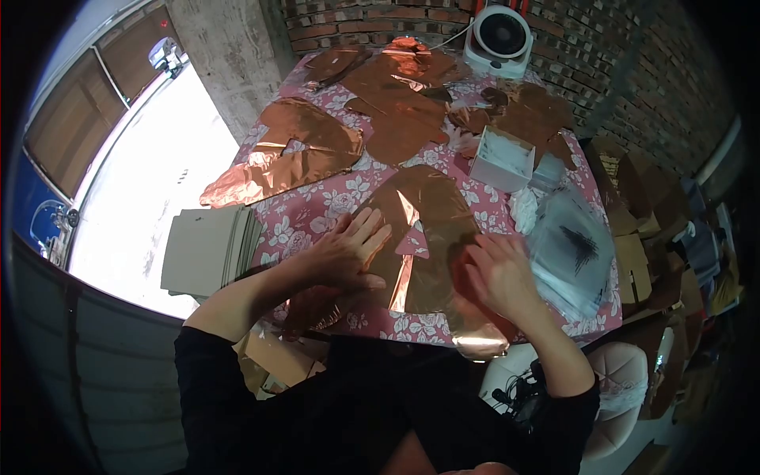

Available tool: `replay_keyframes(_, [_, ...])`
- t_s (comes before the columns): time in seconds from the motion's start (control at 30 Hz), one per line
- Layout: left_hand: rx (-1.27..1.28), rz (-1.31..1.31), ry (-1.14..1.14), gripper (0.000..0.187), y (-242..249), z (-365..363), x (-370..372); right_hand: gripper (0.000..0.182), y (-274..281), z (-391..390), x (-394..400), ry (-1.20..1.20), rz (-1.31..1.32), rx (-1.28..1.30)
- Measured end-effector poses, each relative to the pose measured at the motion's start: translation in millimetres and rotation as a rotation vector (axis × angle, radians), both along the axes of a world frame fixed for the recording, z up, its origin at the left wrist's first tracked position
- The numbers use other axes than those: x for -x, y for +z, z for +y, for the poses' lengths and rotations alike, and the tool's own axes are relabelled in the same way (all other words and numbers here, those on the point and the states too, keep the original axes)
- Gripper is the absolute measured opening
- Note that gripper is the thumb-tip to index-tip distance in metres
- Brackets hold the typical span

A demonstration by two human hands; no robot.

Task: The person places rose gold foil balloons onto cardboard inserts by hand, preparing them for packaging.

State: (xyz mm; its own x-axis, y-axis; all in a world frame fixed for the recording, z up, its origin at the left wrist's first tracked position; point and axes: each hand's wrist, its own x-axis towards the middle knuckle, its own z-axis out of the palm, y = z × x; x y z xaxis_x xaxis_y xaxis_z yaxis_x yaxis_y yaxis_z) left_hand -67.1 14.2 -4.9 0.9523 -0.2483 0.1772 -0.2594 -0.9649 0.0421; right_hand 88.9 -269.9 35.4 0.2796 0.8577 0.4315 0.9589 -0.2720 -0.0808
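Observation:
A flat, deflated copper foil balloon [431, 210], shaped like a letter A, lies on the flowered pink tablecloth [317, 218] in front of me. One of its legs hangs over the near table edge. My left hand [356, 247] rests flat on its left side, fingers stretched out together. On the right side, my right hand [500, 271] presses down with its fingers spread and slightly bent. Neither hand grips anything that I can see. Beyond it lie another copper foil balloon [293, 127] at the left and several more at the back, including one [408, 119] in the middle.
A stack of grey cardboard sheets [207, 249] sits at the left table edge. To the right are a white box [503, 158] and clear plastic bags [571, 249]. A round white fan [500, 39] stands at the back. Cardboard boxes [633, 265] and a white chair [621, 388] are at the right.

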Motion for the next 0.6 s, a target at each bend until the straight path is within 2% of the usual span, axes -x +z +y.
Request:
replay_keyframes(0.07, [-0.006, -0.002, -0.008, 0.095, 3, -2, -2, 0.041, -12, 25, -8, 0.086, 0.121, 0.029])
replay_keyframes(0.1, [-0.02, -0.015, -0.007, 0.094, 4, -3, -3, 0.041, -19, 38, -11, 0.087, 0.118, 0.025])
replay_keyframes(0.17, [-0.04, -0.035, -0.003, 0.094, 6, -5, -5, 0.056, -33, 63, -21, 0.064, 0.095, 0.083])
replay_keyframes(0.27, [-0.065, -0.066, 0.013, 0.091, 10, -7, -8, 0.062, -50, 93, -40, 0.034, 0.045, 0.14])
replay_keyframes(0.33, [0.013, -0.04, -0.018, 0.086, 17, -5, -12, 0.064, -62, 105, -58, 0.032, 0.051, 0.172])
replay_keyframes(0.37, [0.027, -0.181, -0.05, 0.069, 10, 2, -18, 0.064, -64, 109, -65, 0.038, 0.051, 0.2])
replay_keyframes(0.4, [0.022, -0.188, -0.043, 0.069, 11, 8, -23, 0.064, -63, 112, -70, 0.044, 0.051, 0.23])
replay_keyframes(0.47, [0.426, 0.048, 0.073, 0.052, 18, 27, -40, 0.065, -61, 114, -77, 0.059, 0.039, 0.245])
replay_keyframes(0.5, [0.509, 0.096, 0.127, 0.031, 37, 30, -48, 0.065, -60, 115, -78, 0.069, 0.032, 0.262])
replay_keyframes(0.53, [0.508, 0.091, 0.13, 0.031, 38, 39, -61, 0.065, -58, 115, -78, 0.071, 0.027, 0.26])
replay_keyframes(0.6, [0.484, -0.086, 0.465, 0.026, 31, 59, -90, 0.063, -54, 116, -77, 0.063, 0.017, 0.276])
